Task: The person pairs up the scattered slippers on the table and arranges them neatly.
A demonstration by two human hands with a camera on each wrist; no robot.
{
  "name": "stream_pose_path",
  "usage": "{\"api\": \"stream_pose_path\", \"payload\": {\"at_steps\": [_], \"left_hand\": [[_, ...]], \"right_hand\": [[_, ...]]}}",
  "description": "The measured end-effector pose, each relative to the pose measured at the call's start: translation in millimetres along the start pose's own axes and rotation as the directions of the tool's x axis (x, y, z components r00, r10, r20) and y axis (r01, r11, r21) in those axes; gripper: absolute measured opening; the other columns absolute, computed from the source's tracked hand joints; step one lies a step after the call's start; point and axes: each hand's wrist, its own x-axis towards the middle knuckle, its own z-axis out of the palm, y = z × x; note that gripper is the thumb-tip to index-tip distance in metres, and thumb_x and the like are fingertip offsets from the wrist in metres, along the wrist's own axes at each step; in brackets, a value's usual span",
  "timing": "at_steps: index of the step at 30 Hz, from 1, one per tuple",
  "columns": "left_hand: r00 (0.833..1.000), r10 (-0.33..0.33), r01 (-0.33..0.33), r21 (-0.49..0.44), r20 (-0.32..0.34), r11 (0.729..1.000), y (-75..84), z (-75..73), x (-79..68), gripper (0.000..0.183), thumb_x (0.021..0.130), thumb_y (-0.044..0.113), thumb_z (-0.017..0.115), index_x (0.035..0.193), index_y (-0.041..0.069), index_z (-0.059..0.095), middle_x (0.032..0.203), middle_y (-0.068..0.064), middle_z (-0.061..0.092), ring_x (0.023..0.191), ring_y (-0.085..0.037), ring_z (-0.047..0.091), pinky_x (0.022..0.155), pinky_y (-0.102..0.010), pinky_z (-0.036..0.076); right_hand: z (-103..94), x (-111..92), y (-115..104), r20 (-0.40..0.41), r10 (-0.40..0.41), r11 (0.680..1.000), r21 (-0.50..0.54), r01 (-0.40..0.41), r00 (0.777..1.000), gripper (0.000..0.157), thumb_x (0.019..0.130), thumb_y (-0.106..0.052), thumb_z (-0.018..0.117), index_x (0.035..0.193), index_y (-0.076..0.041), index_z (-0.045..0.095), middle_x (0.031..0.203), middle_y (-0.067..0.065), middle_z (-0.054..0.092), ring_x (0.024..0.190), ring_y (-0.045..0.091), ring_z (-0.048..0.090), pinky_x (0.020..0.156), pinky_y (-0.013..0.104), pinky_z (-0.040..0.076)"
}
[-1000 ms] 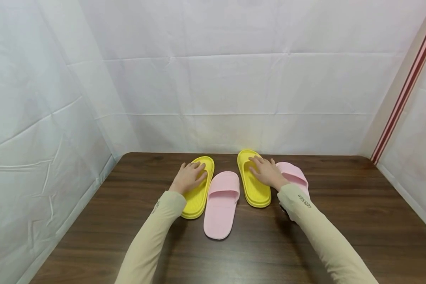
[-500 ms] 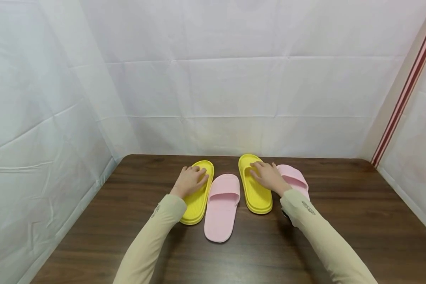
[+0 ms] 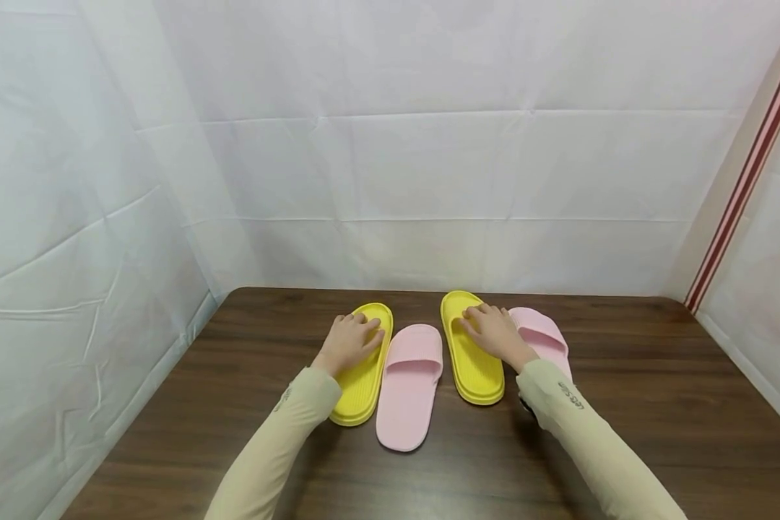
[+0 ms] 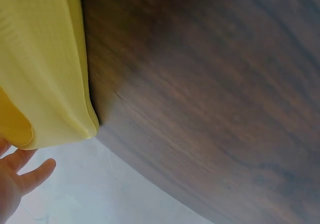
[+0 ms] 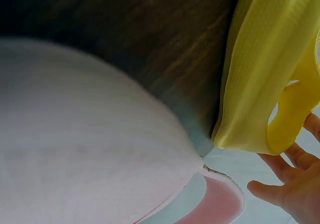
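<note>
In the head view my left hand (image 3: 347, 343) lies over the front of the left yellow slide slipper (image 3: 359, 393), thumb spread toward its right edge. My right hand (image 3: 497, 334) rests likewise on the strap area of the right yellow slipper (image 3: 476, 372). Both wrist views show straight fingers at the yellow slippers, with each thumb (image 4: 39, 176) (image 5: 265, 191) standing apart. Between the yellow pair lies a pink slipper (image 3: 404, 408), toe away from me. A second pink slipper (image 3: 538, 326) is partly covered by my right hand and sleeve.
All the slippers lie on a dark brown wooden table (image 3: 663, 404), near its far edge. White cloth (image 3: 429, 166) hangs behind and along both sides. A red stripe (image 3: 747, 173) runs down the cloth at the right.
Both yellow slippers have slid slightly toward me together with my hands. The whole scene sits a little lower in the head view. The pink slippers look unmoved on the table.
</note>
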Motion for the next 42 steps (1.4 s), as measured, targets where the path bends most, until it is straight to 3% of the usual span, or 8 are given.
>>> {"api": "stream_pose_path", "payload": {"at_steps": [6,7,13,23,30,42], "left_hand": [[1.000,0.003,-0.003,-0.022,0.003,1.000,0.5,-0.8,-2.0,0.038,0.094,0.038,0.034,0.112,0.014,0.057,0.096,-0.013,0.058,0.090,-0.032,0.056,0.082,-0.049,0.040],[0.999,-0.014,0.015,-0.041,0.030,0.999,4.9,-7.8,-3.8,0.035,0.093,0.035,0.038,0.112,0.012,0.058,0.097,-0.014,0.058,0.092,-0.033,0.056,0.083,-0.050,0.040],[0.997,-0.044,0.044,0.010,0.058,0.999,6.5,-7.2,-5.3,0.036,0.093,0.039,0.038,0.115,0.017,0.057,0.101,-0.010,0.059,0.095,-0.029,0.056,0.083,-0.047,0.041],[0.999,-0.043,0.043,-0.028,0.018,0.999,10.3,-4.7,-9.0,0.032,0.092,0.036,0.041,0.109,0.018,0.060,0.094,-0.009,0.060,0.089,-0.027,0.057,0.080,-0.046,0.043],[0.999,-0.048,0.048,-0.022,0.009,0.999,15.4,-5.8,-13.1,0.030,0.091,0.036,0.041,0.107,0.018,0.060,0.094,-0.010,0.059,0.087,-0.028,0.055,0.078,-0.046,0.042],[0.999,-0.042,0.042,0.015,-0.005,0.999,22.5,-9.7,-13.9,0.026,0.091,0.036,0.041,0.101,0.019,0.058,0.091,-0.010,0.057,0.084,-0.028,0.054,0.072,-0.045,0.041]], "right_hand": [[0.0,-1.7,-0.7,-0.025,-0.012,1.000,-0.004,0.012,1.000,0.031,0.091,-0.034,0.046,0.106,-0.010,0.059,0.106,0.013,0.059,0.094,0.034,0.057,0.084,0.053,0.040],[-0.1,-2.2,-1.0,-0.028,-0.010,1.000,-0.005,0.010,1.000,0.031,0.091,-0.034,0.046,0.106,-0.010,0.059,0.106,0.013,0.059,0.094,0.033,0.057,0.083,0.053,0.040],[1.0,-3.3,-1.4,-0.045,-0.005,1.000,-0.014,0.004,0.999,0.027,0.090,-0.034,0.048,0.102,-0.013,0.059,0.102,0.012,0.059,0.088,0.031,0.056,0.074,0.049,0.042],[6.1,-7.7,-2.1,-0.022,0.037,0.999,0.000,-0.037,0.999,0.024,0.090,-0.036,0.048,0.098,-0.015,0.058,0.097,0.010,0.054,0.084,0.028,0.050,0.067,0.047,0.041],[3.7,-11.6,-5.6,-0.019,0.041,0.999,-0.011,-0.041,0.999,0.018,0.091,-0.032,0.048,0.090,-0.016,0.054,0.089,0.008,0.047,0.079,0.025,0.044,0.060,0.039,0.035],[-2.4,-18.9,-6.5,-0.035,0.018,1.000,-0.021,-0.019,0.999,0.016,0.090,-0.030,0.050,0.090,-0.014,0.056,0.092,0.010,0.050,0.081,0.026,0.049,0.067,0.044,0.034]]}}
